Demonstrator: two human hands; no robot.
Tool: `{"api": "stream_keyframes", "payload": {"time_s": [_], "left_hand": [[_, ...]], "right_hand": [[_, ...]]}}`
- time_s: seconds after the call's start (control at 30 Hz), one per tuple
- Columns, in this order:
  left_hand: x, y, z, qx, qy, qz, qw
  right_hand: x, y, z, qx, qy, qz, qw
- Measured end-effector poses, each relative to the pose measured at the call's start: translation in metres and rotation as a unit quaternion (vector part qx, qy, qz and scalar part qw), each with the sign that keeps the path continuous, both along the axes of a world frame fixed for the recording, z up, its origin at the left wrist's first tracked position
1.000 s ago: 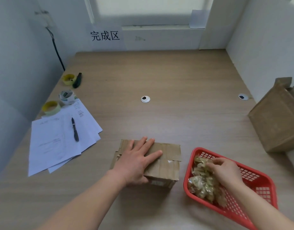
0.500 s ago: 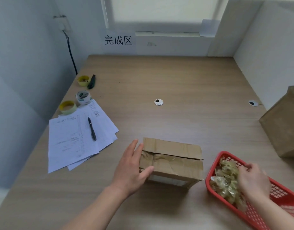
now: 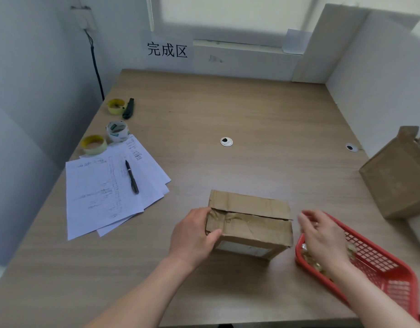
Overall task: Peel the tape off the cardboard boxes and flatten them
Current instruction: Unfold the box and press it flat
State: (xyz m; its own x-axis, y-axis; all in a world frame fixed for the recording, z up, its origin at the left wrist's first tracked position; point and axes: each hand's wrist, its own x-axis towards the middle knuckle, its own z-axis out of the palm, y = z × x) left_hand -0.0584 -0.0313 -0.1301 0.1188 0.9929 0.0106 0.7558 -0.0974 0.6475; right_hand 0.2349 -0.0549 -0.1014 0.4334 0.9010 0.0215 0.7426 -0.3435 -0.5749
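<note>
From the camera on my head, I look down at a wooden table (image 3: 227, 110) set against pale walls. A small cardboard box (image 3: 250, 222) sits on it near me, closed, with wrinkled brown tape (image 3: 242, 220) running along the seam across its top. My left hand (image 3: 194, 235) grips the box's left end: the thumb curls round onto the near face while the fingers wrap the far part of that end. My right hand (image 3: 322, 235) hovers just to the right of the box, over the near end of a red basket (image 3: 381, 263). Its fingers are spread and slightly bent, holding nothing, and they do not touch the box. Under that hand, inside the basket, lie crumpled wads of used tape (image 3: 317, 265), partly hidden by my wrist.

A second, bigger cardboard box (image 3: 396, 176) stands at the right edge of the table, well apart from the first, with a flap sticking up. On the left side lies a fan of printed papers (image 3: 104, 192) with a black pen (image 3: 132, 177) on top. Beyond the papers are three tape rolls (image 3: 116, 131), and a dark cutter (image 3: 129, 108) lies touching the farthest roll. A sign with three Chinese characters (image 3: 167, 50) hangs on the far wall.
</note>
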Motion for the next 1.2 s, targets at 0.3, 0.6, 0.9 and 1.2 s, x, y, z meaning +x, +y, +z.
{"api": "stream_keyframes", "payload": {"time_s": [0.3, 0.6, 0.9, 1.2], "left_hand": [[0.011, 0.0, 0.012, -0.075, -0.092, 0.101, 0.988], [-0.014, 0.012, 0.025, -0.204, -0.331, 0.157, 0.908], [-0.022, 0.012, 0.024, -0.177, -0.009, 0.01, 0.984], [-0.003, 0.016, 0.017, -0.176, 0.058, 0.097, 0.978]], "right_hand": [[-0.048, 0.007, -0.012, -0.041, 0.119, -0.06, 0.99], [-0.06, 0.012, -0.001, 0.037, 0.48, -0.112, 0.87], [-0.072, 0.011, 0.007, -0.2, 0.031, 0.207, 0.957], [-0.112, 0.017, -0.006, -0.141, -0.108, 0.094, 0.98]]}}
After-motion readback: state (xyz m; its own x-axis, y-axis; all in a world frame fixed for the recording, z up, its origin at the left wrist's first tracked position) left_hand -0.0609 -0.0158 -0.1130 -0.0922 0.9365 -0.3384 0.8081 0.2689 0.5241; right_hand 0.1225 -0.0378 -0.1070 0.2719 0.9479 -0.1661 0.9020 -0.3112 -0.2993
